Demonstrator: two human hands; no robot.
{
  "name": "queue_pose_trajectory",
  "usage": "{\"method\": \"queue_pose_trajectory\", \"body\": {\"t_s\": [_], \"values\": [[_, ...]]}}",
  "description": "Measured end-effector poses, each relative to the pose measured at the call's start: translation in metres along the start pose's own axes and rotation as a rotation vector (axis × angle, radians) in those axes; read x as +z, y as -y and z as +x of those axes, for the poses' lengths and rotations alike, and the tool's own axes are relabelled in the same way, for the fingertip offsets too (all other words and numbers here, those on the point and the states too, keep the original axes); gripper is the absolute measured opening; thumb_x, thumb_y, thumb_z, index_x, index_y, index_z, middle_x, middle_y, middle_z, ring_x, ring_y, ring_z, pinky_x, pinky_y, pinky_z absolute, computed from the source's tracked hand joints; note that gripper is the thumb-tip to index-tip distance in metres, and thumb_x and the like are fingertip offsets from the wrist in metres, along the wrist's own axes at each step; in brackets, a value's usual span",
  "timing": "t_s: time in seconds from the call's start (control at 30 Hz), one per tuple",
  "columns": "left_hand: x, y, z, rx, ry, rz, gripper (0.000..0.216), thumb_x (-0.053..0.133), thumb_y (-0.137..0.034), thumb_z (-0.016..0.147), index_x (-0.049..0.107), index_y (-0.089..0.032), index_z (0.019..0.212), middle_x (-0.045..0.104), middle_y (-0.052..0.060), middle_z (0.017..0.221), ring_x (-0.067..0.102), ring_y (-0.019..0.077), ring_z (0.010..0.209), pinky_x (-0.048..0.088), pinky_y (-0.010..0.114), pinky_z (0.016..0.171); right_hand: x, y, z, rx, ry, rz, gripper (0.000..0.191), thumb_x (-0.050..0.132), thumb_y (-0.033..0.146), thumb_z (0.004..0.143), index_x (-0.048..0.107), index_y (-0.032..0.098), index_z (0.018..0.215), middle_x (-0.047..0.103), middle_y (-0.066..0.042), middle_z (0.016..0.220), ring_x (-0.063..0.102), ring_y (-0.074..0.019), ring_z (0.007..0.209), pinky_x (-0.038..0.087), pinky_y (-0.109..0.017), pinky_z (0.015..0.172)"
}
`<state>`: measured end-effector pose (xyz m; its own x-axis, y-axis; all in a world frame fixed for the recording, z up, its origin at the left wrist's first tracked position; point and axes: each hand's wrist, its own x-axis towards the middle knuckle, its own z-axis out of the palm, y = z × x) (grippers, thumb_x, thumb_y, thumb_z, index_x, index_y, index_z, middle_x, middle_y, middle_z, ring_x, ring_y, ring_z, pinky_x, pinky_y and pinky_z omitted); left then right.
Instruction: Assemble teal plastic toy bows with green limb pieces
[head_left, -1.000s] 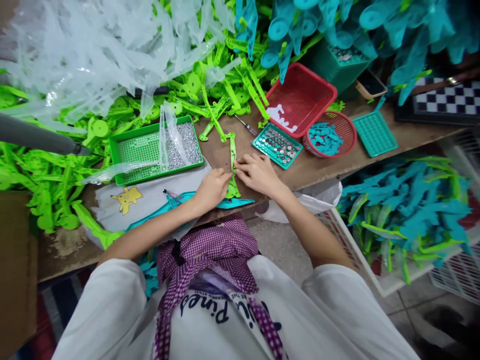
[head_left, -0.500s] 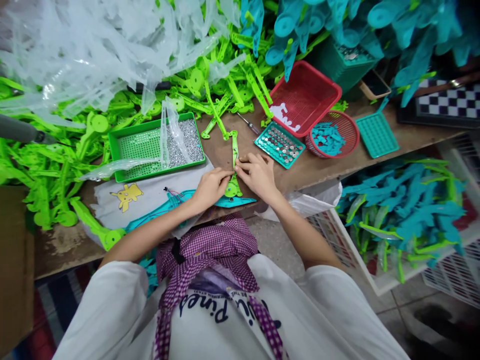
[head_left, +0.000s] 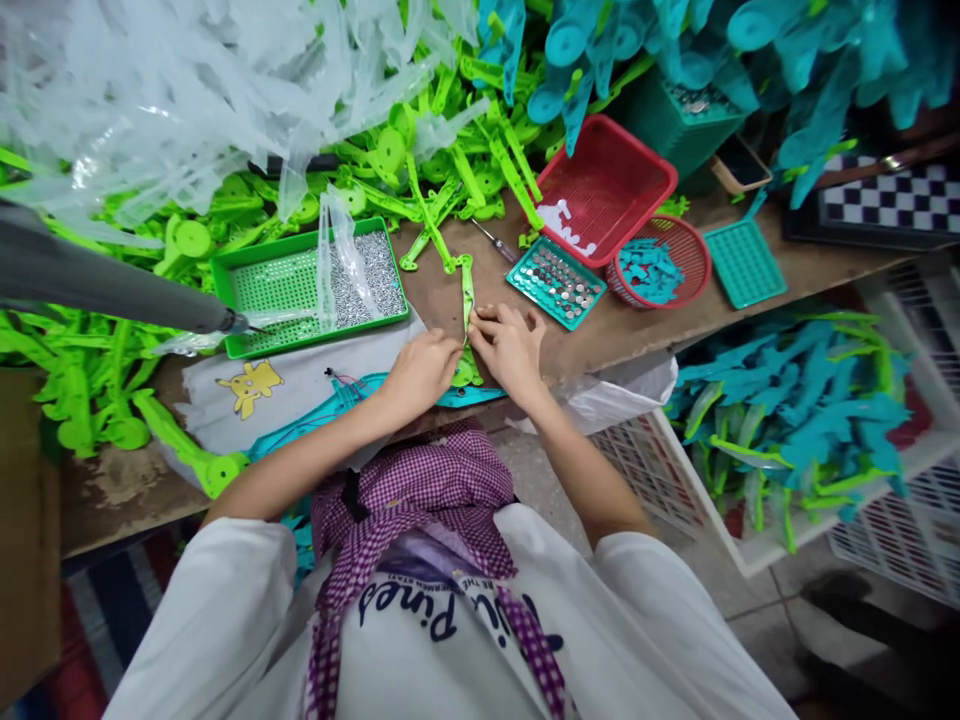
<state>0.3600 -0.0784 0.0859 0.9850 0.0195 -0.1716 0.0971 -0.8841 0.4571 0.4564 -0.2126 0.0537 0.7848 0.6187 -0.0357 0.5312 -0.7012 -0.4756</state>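
Observation:
A long lime-green plastic part [head_left: 467, 283], with a round lower end, lies upright in view at the bench's front edge. My left hand [head_left: 424, 372] has its fingers pinched together at the part's narrow middle, from the left side. From the right, my right hand [head_left: 511, 352] grips the same stretch with thumb and forefinger, its other fingers curled. Whether a small piece sits between the fingertips is hidden. Under the part's round end a teal plastic shell [head_left: 472, 394] shows; another teal shell with thin red wires [head_left: 319, 425] lies beneath my left forearm.
A green tray [head_left: 279, 345] of small screws stands left, and a teal tray [head_left: 559, 285] of metal discs right, near red baskets [head_left: 667, 180]. A screwdriver [head_left: 495, 242] lies behind. Lime-green parts [head_left: 97, 390] pile up left. A grey rod-shaped tool [head_left: 127, 270] juts in.
The grey rod-shaped tool at the left has come further into view, over the green tray's edge. My hands stay at the green part, with only slight finger shifts.

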Motion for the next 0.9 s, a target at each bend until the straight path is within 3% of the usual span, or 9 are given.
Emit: {"method": "queue_pose_trajectory", "body": {"t_s": [0.1, 0.23, 0.43, 0.6, 0.77, 0.9], "values": [[-0.002, -0.011, -0.001, 0.004, 0.059, -0.011, 0.030, 0.043, -0.016, 0.101, 0.072, -0.012, 0.108, 0.067, 0.011, 0.097, 0.064, 0.0224, 0.092, 0.052, 0.035, 0.085, -0.001, 0.000, 0.000, 0.008, 0.005, -0.005, 0.033, 0.045, 0.035, 0.103, 0.077, 0.031, 0.111, 0.071, -0.006, 0.123, 0.058, -0.0277, 0.122, 0.021, -0.061, 0.113], [-0.003, -0.024, -0.004, 0.053, 0.125, 0.193, 0.034, 0.041, -0.003, 0.095, 0.067, -0.004, 0.115, 0.063, 0.019, 0.111, 0.063, 0.0259, 0.100, 0.052, 0.036, 0.084, -0.001, 0.001, 0.001, 0.015, -0.002, 0.016, 0.033, 0.046, 0.034, 0.103, 0.077, 0.029, 0.110, 0.071, -0.007, 0.122, 0.058, -0.0279, 0.122, 0.021, -0.062, 0.113], [-0.022, 0.002, -0.003, 0.293, 0.241, 0.298, 0.044, 0.042, -0.004, 0.095, 0.062, -0.013, 0.134, 0.061, 0.013, 0.105, 0.061, 0.0247, 0.096, 0.051, 0.036, 0.082, 0.001, -0.001, 0.000, 0.003, -0.011, 0.018, 0.035, 0.043, 0.035, 0.103, 0.077, 0.030, 0.111, 0.070, -0.007, 0.122, 0.057, -0.0275, 0.120, 0.019, -0.062, 0.112], [-0.013, 0.019, -0.014, 0.331, 0.158, 0.279, 0.043, 0.041, -0.005, 0.096, 0.061, -0.013, 0.134, 0.061, 0.011, 0.097, 0.061, 0.0225, 0.087, 0.052, 0.033, 0.075, 0.001, -0.001, 0.000, 0.003, -0.027, 0.020, 0.036, 0.043, 0.036, 0.103, 0.077, 0.030, 0.110, 0.071, -0.007, 0.122, 0.058, -0.0282, 0.120, 0.021, -0.064, 0.111], [0.003, 0.017, -0.027, 0.289, -0.005, 0.186, 0.036, 0.041, -0.006, 0.096, 0.064, -0.013, 0.123, 0.061, 0.010, 0.095, 0.062, 0.0206, 0.087, 0.054, 0.031, 0.076, 0.001, -0.001, 0.000, -0.003, -0.025, 0.015, 0.036, 0.043, 0.037, 0.103, 0.077, 0.031, 0.111, 0.070, -0.007, 0.123, 0.058, -0.0288, 0.120, 0.022, -0.066, 0.111], [0.001, 0.009, -0.032, 0.188, 0.024, 0.152, 0.036, 0.041, -0.003, 0.094, 0.064, -0.011, 0.120, 0.061, 0.011, 0.100, 0.062, 0.0207, 0.089, 0.054, 0.031, 0.077, 0.000, 0.001, 0.001, 0.015, -0.013, 0.019, 0.035, 0.044, 0.036, 0.103, 0.077, 0.031, 0.110, 0.070, -0.007, 0.123, 0.058, -0.0287, 0.121, 0.021, -0.067, 0.113]]}}
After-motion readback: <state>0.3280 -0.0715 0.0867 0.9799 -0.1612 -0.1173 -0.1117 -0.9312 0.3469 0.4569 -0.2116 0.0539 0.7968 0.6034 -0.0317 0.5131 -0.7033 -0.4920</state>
